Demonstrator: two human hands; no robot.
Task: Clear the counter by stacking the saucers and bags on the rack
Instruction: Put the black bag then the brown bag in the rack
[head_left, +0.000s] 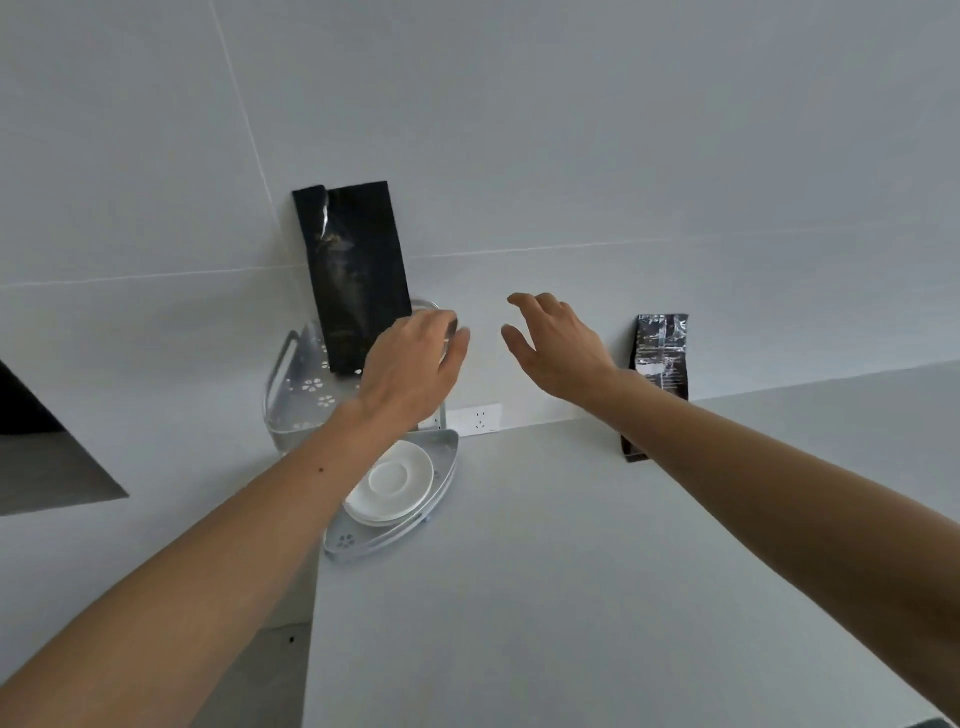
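A two-tier corner rack (291, 395) stands against the wall. A tall black bag (356, 270) stands upright on its upper tier. White saucers (392, 483) lie stacked on the lower tier (447, 457). My left hand (410, 369) hovers over the right side of the upper tier, fingers curled, just right of the tall bag; whether it touches the rack rim is unclear. My right hand (558, 345) is open in the air in front of the wall. A smaller black bag (660, 364) leans on the wall on the counter, partly behind my right forearm.
A white wall socket (475, 420) sits just above the grey counter (571, 571) beside the rack. A dark opening (47, 452) lies at the far left. The counter's left edge drops off near the rack.
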